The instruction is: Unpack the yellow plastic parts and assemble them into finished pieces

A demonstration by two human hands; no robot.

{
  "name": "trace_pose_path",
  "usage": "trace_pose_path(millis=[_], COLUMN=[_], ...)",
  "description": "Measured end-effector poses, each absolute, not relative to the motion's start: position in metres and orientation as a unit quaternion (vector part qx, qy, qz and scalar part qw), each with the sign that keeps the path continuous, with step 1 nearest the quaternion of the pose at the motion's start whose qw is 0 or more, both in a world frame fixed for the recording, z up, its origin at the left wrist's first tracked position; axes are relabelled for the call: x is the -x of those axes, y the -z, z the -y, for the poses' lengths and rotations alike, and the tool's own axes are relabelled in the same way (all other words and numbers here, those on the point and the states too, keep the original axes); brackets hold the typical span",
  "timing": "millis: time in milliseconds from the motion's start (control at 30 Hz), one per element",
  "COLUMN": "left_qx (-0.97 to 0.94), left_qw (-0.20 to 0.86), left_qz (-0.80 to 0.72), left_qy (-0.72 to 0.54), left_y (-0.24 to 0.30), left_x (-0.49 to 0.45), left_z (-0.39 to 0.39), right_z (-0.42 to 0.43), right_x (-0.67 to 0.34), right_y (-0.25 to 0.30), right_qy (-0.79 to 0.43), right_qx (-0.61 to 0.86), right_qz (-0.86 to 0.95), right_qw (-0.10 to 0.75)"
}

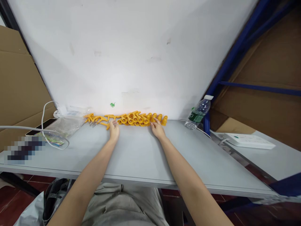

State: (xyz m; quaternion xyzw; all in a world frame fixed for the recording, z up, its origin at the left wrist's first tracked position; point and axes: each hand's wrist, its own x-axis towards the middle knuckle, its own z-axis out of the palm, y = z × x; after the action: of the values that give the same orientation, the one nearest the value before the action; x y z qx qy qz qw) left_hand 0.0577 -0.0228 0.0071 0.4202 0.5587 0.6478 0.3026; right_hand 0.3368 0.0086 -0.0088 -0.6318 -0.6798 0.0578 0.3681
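Observation:
A row of small yellow plastic pieces (135, 118) lies against the white back panel. Those in the middle are stacked cone-shaped ends facing me, each with a small shiny centre. My left hand (114, 130) is at the left end of this stack, fingers reaching forward and apart, near yellow T-shaped pieces (108, 116). At the stack's right end is my right hand (158, 129), its fingertips apart and touching or very near the yellow pieces. Several more yellow pieces (163, 120) stand just beyond it. Farther left lie yellow pieces with bead chains (93, 123).
A clear plastic bag (68, 125), a white cable (43, 116) and a dark flat device (50, 122) lie at left. A water bottle (199, 111) leans at the right by a blue post (207, 124). A white power strip (249, 140) rests on the neighbouring surface.

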Motion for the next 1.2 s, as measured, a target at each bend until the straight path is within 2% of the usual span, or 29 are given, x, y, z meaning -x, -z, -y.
trace_pose_path(millis=[167, 467, 667, 833, 967, 1100, 1200], left_qx=[-0.408, -0.372, -0.324, -0.441, -0.551, -0.68, -0.704], left_qw=[0.303, 0.245, 0.186, 0.143, 0.131, 0.082, 0.052], left_qz=[-0.562, -0.57, -0.627, -0.696, -0.67, -0.648, -0.663], left_qy=[-0.653, -0.69, -0.684, -0.548, -0.48, -0.332, -0.251], left_y=[-0.01, -0.015, -0.021, -0.021, -0.022, -0.026, -0.032], left_x=[-0.056, -0.044, -0.021, -0.019, -0.022, -0.019, -0.019], left_z=[0.024, 0.02, 0.015, 0.005, -0.01, -0.028, -0.039], right_z=[-0.006, -0.004, -0.005, 0.001, 0.007, 0.009, 0.007], right_x=[-0.34, -0.339, -0.339, -0.336, -0.335, -0.338, -0.341], right_y=[0.013, 0.015, 0.014, 0.01, 0.01, 0.012, 0.01], right_qy=[-0.041, -0.023, -0.038, -0.046, -0.041, -0.055, -0.065], right_qx=[0.667, 0.655, 0.659, 0.693, 0.702, 0.708, 0.706], right_qz=[0.649, 0.682, 0.686, 0.679, 0.676, 0.662, 0.644], right_qw=[0.364, 0.325, 0.306, 0.238, 0.218, 0.241, 0.286])
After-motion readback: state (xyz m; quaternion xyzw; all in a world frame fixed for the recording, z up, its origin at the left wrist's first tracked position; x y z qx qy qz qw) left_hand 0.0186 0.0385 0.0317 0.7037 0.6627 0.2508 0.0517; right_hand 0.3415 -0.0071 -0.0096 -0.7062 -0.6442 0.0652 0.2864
